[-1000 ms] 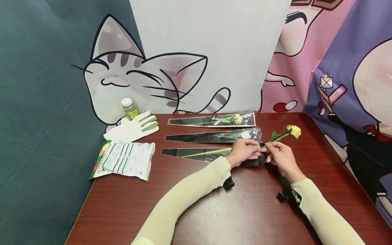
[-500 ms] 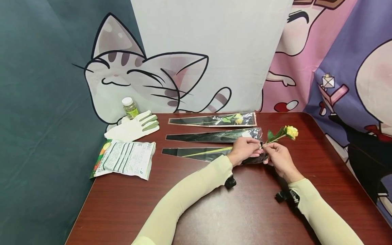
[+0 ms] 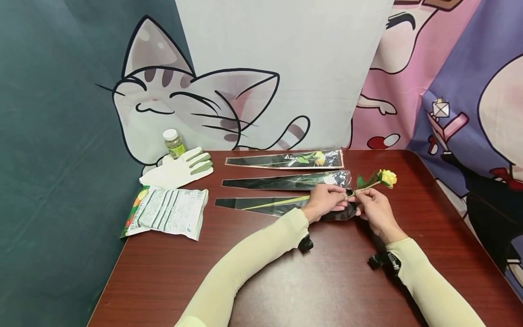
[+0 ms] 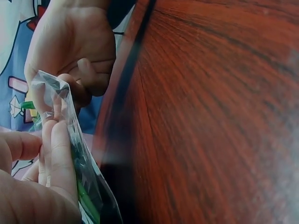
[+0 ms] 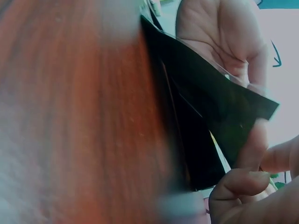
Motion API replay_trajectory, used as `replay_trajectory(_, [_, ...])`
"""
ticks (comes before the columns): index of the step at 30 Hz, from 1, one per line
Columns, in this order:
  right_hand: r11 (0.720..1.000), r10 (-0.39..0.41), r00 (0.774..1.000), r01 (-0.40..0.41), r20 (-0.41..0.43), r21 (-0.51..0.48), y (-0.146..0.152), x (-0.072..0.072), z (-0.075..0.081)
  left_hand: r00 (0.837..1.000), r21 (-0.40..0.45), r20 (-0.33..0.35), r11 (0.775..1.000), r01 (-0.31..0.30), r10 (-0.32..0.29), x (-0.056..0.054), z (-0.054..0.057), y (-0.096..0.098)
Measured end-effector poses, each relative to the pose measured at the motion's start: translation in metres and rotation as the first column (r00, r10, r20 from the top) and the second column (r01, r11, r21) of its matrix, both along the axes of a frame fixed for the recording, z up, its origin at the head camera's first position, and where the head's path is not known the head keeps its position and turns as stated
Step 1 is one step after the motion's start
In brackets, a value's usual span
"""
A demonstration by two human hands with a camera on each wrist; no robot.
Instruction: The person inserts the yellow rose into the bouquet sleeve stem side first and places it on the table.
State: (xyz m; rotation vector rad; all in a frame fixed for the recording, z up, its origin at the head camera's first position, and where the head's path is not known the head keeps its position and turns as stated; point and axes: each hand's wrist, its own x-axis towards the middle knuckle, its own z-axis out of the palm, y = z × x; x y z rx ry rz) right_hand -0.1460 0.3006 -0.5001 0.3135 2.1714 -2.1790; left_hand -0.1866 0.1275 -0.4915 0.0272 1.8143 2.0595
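Note:
My right hand (image 3: 377,210) pinches the stem of a yellow artificial rose (image 3: 387,178) with thumb and forefinger, and its lower fingers touch the edge of a flower sleeve. The bloom points right, outside the sleeve. My left hand (image 3: 327,199) grips that flower sleeve (image 3: 261,205) at its mouth, fingertips beside the stem. A black back and a clear front make up the sleeve (image 5: 210,88), standing apart at the mouth in the right wrist view. Green shows behind the clear film (image 4: 86,161) in the left wrist view. A yellow-green strip (image 3: 278,202) runs along inside.
Two more sleeves lie behind: one with a yellow rose (image 3: 282,160), one with a pale flower (image 3: 282,180). At the left are a white glove (image 3: 175,170), a lidded jar (image 3: 175,144) and a printed packet (image 3: 169,213). Wall drapes stand behind the wooden table (image 3: 310,290).
The rose has shifted slightly left and down, its bloom coming nearer the sleeve mouth. Both hands stay at the sleeve mouth with only small finger movements.

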Motion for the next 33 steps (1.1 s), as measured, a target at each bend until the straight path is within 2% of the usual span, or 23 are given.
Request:
replay_trajectory(8, [1.0, -0.01, 1.0, 0.01, -0.015, -0.019, 0.002, 0.002, 0.003, 1.0, -0.005, 0.0, 1.0, 0.001, -0.001, 0.0, 0.001, 0.0])
replay_trajectory(27, [1.0, 0.002, 0.999, -0.001, 0.034, -0.026, -0.006, 0.008, -0.001, 1.0, -0.018, -0.02, 1.0, -0.012, 0.012, 0.0, 0.002, 0.002])
replay_trajectory(33, [0.999, -0.006, 0.999, 0.008, 0.043, -0.032, -0.013, 0.009, 0.0, 1.0, 0.015, -0.019, 1.0, -0.015, 0.015, -0.001, 0.003, 0.004])
